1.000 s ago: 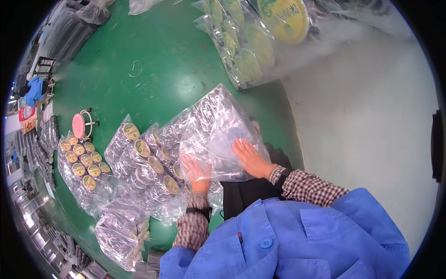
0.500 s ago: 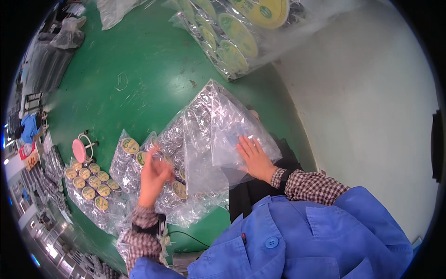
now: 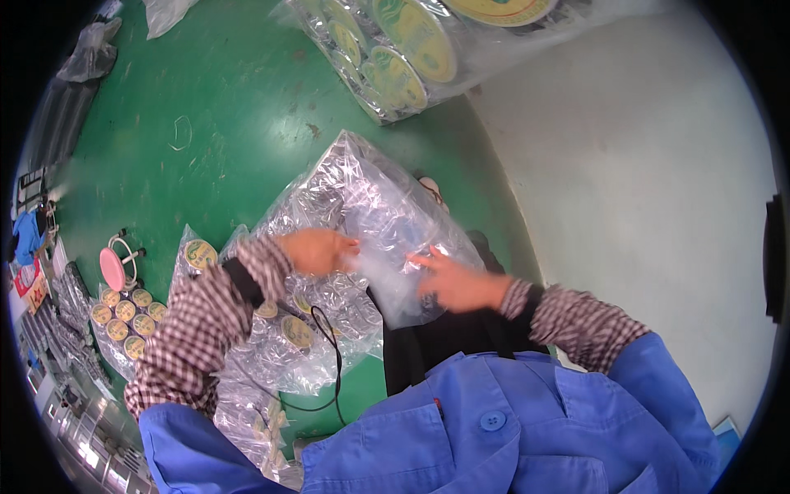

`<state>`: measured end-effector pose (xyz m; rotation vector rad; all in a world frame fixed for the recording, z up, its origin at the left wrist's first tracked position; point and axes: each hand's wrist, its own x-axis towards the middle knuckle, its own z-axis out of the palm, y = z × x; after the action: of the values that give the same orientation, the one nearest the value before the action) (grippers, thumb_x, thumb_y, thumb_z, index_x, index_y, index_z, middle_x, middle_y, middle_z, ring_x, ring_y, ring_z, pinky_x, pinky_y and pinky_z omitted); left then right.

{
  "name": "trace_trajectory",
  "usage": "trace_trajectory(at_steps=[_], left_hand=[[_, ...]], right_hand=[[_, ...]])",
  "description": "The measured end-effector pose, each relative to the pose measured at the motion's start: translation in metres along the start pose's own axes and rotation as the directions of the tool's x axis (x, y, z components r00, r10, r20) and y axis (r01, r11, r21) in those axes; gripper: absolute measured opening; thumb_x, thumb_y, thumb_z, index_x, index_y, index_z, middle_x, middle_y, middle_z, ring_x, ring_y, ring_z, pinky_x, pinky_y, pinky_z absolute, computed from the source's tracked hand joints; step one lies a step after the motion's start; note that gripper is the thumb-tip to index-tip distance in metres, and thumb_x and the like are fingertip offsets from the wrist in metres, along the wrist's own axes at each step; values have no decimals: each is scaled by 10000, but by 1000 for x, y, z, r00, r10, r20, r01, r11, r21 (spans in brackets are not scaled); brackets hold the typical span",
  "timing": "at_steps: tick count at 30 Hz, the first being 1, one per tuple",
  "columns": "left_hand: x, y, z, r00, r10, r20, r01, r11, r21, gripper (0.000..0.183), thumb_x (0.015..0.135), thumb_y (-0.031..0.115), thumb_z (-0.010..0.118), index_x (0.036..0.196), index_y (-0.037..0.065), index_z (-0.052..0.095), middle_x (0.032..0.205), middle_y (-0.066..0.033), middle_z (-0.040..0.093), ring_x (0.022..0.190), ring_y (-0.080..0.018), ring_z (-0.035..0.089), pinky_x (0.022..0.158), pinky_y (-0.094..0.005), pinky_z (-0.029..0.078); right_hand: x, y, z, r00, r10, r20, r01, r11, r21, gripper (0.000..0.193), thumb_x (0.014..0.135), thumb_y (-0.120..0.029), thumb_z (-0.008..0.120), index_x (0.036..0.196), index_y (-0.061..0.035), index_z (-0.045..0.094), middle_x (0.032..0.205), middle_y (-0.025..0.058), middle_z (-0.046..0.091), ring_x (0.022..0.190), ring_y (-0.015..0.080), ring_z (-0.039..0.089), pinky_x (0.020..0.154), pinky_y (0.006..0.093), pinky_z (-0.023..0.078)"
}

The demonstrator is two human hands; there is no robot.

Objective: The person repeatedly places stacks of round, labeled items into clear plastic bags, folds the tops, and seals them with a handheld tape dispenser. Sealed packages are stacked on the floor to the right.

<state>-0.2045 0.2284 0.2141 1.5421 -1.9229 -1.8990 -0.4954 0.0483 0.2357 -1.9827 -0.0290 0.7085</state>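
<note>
Clock read from the middle of the view. Clear plastic bag (image 3: 333,177) of shiny packed goods lies at the centre, reaching toward eleven o'clock over the green floor (image 3: 222,107). Half a second ago the left hand (image 3: 314,250) was off the plastic, lifted over the labelled packs (image 3: 296,332) at eight o'clock; now it has swung in to nine o'clock, at the left edge of the loose film (image 3: 381,251). Its fingers are held together, tips at the film, blurred; cannot tell whether they pinch it. Right hand (image 3: 462,284), at four o'clock, lay flat before; now raised somewhat, fingers parted, forefinger stretched toward the film. The film's lower-left corner, earlier hanging wide toward seven, looks drawn inward, the sheet narrower. Judged from this: both hands now work the loose film, rather than one pressing alone. Larger labelled bag (image 3: 420,49) at twelve; pink stool (image 3: 112,269) at nine.
</note>
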Motion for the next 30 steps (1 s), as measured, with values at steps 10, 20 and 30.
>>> trace_trajectory(at_steps=[10,20,30], left_hand=[[13,20,-71,752,-659,-19,659,752,-18,309,804,311,753,1070,156,722,1115,-108,673,1197,-267,531,1070,-517,347],[-53,-48,7,519,-527,-673,560,804,-198,239,772,340,752,950,190,701,1173,17,647,1405,-275,287,1129,-669,86],[111,186,180,394,-153,-906,-42,982,-184,412,823,287,670,1189,104,619,1296,-160,532,1296,-387,409,1098,-513,306]], right_hand=[[74,38,-56,955,296,30,-226,660,716,337,998,-285,512,1132,15,587,1078,172,649,1016,279,648,893,368,527],[78,21,-62,945,230,232,-275,180,944,522,1050,-380,317,1343,35,435,1275,251,555,1184,356,566,1026,496,450],[109,55,-14,877,440,193,-239,51,970,462,1017,-442,363,1099,-8,497,1098,240,621,1015,363,637,897,470,537]])
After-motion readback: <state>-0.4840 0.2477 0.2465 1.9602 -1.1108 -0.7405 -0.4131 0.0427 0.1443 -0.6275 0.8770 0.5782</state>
